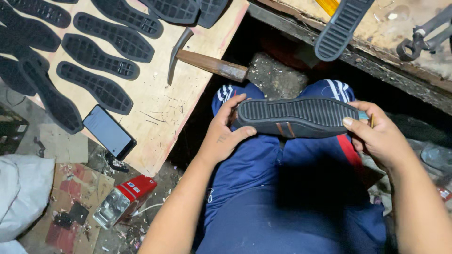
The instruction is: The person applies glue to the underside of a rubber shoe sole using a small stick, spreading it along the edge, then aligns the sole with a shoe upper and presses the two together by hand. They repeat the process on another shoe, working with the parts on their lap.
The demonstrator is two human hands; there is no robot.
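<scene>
A black shoe (297,117) lies sole-up across my lap, with a ribbed tread and a brown stripe at the middle. My left hand (225,134) grips its heel end, thumb under the edge and fingers over the top. My right hand (380,136) holds the toe end, thumb pressed on the sole. A thin stick-like tool shows between the right fingers; I cannot make out what it is. My legs are in blue trousers with white stripes.
A wooden board (160,108) at left carries several black rubber soles (96,87), a hammer (207,63) and a phone (109,131) at its edge. A red and metal tool (123,200) lies on the littered floor. Another sole (341,28) and pliers (423,37) rest on the bench at right.
</scene>
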